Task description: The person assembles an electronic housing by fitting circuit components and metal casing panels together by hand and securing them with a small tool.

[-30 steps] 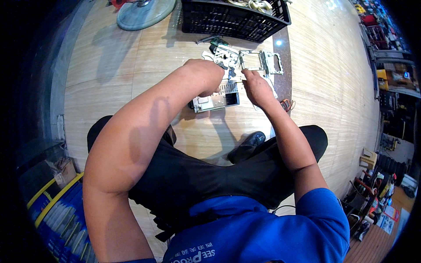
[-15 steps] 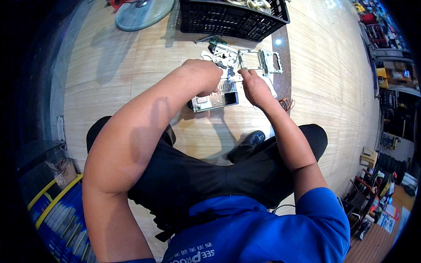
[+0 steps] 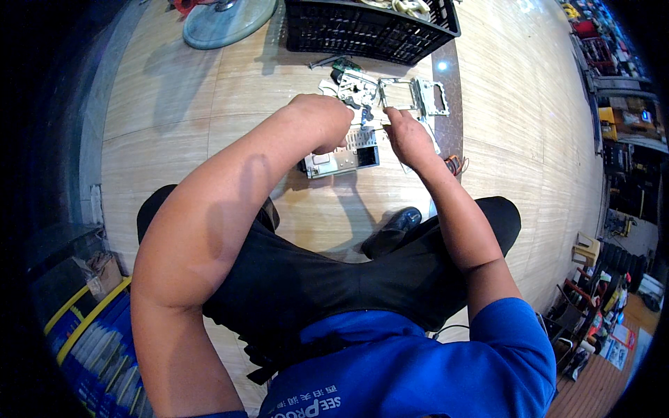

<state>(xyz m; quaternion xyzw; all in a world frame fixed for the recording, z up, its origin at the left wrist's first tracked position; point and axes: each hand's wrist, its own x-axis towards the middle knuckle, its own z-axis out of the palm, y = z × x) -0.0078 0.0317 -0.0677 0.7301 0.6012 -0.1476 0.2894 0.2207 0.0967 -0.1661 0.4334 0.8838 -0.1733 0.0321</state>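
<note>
A silver metal device case [image 3: 333,166] with slots in its top lies on the floor in front of me. My left hand [image 3: 322,124] is bent over its left side, fingers curled closed, and whatever they grip is hidden. My right hand [image 3: 410,138] hovers at the case's right, thumb and fingers pinched together; I cannot make out what is between them. Just beyond the hands sits a metal mechanism [image 3: 357,85] with dark parts. A thin metal frame [image 3: 433,97] lies to its right.
A black plastic crate [image 3: 362,38] stands beyond the parts. At the far left is a round glass-like disc [image 3: 230,24]. An orange-and-dark object [image 3: 454,166] lies right of my right hand. My black shoe [image 3: 397,230] is close below. Cluttered shelves [image 3: 620,139] line the right side.
My right hand has shifted slightly, its fingers drawn closer together. The left hand and the metal case stay in place.
</note>
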